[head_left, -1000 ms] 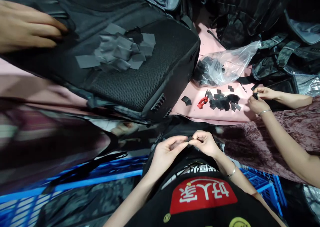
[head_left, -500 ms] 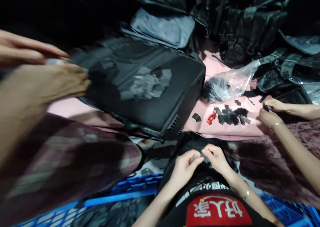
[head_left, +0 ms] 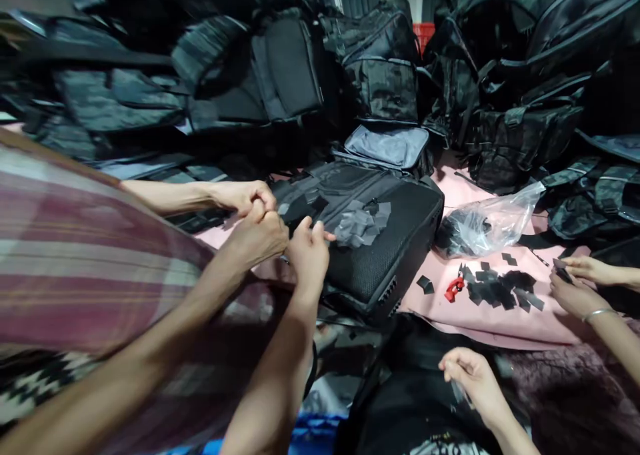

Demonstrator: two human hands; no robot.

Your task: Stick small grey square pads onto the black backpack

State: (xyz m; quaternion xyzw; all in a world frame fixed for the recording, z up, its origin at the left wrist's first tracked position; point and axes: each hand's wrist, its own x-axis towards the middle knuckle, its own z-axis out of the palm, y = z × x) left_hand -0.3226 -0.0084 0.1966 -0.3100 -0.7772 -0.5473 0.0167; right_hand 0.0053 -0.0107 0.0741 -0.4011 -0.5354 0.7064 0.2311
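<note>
A co-worker's bare hands crowd the left fingers from the left; rightward, access to the loose grey square patches is open. A bulging clear plastic bag blocks farther right; the pink-covered desk's near edge stays free.

Left hand just beside grey patches on a black bag, right hand well apart
</note>
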